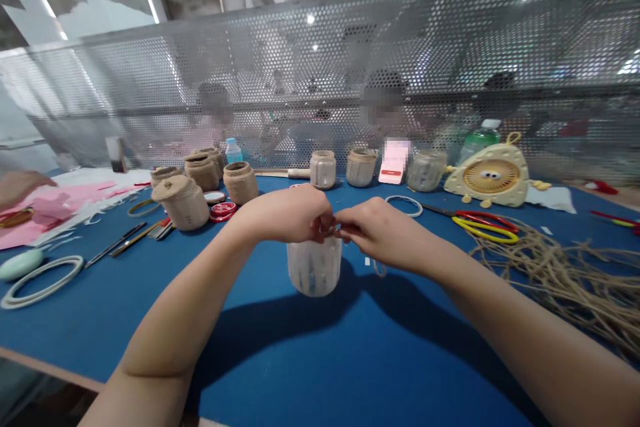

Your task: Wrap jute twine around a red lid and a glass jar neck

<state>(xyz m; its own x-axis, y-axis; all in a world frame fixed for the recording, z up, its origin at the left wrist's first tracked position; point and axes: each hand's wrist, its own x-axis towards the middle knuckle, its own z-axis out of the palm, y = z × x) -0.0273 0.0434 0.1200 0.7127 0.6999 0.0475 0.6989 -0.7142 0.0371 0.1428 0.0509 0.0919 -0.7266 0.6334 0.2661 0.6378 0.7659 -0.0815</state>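
Apparently so both can reach its top, the whitish, rounded glass jar (pixel 314 271) stands beneath the left hand (pixel 300 211) and right hand (pixel 377 229); whether either's bunched fingers clamp anything, I cannot tell.

Left fingers (pixel 323 219) and right fingers (pixel 347 217) nearly meet at a translucent jar (pixel 315 271).

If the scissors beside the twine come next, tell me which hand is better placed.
The right hand, probably: the scissors lie nearer, on its side; the left hand, over the jar, would have to reach across.
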